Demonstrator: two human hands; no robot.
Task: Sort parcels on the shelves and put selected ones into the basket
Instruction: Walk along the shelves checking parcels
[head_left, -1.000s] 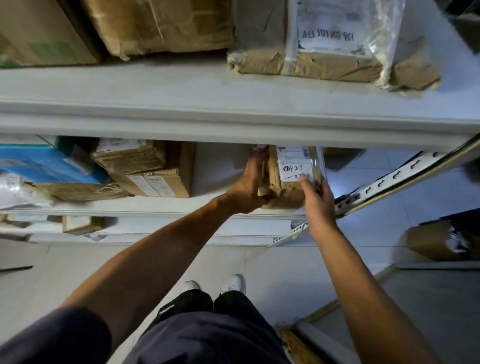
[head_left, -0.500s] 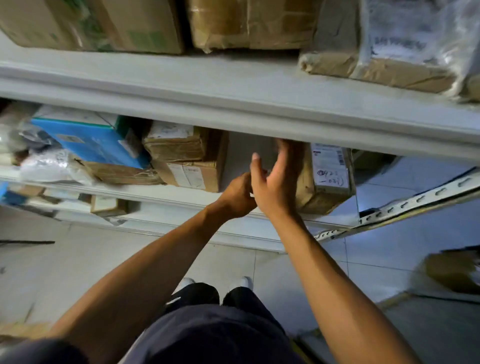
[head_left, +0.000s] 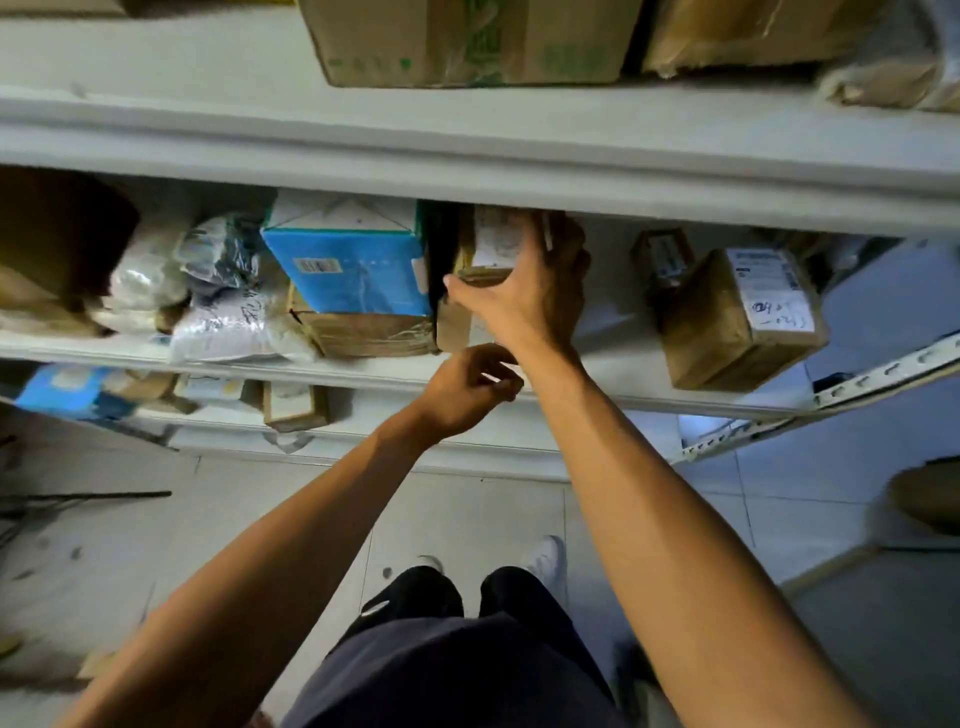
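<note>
A small brown parcel (head_left: 491, 244) with a white label lies on top of another box on the middle shelf (head_left: 613, 384), just right of a blue box (head_left: 348, 270). My right hand (head_left: 530, 296) grips this parcel, thumb along its lower left edge and fingers round its right side. My left hand (head_left: 467, 389) hovers at the shelf's front edge, fingers loosely curled and holding nothing. A brown parcel with a handwritten label (head_left: 743, 317) stands alone further right on the same shelf. No basket is in view.
White plastic-wrapped bags (head_left: 234, 317) lie left of the blue box. Large cardboard boxes (head_left: 467, 41) sit on the upper shelf, and more parcels (head_left: 293, 405) on the lower one. A slotted metal rail (head_left: 831, 400) slants at the right. Tiled floor below.
My right hand has left the handwritten-label parcel standing on the shelf and moved left onto the small parcel beside the blue box. My left hand has drawn back to the shelf edge.
</note>
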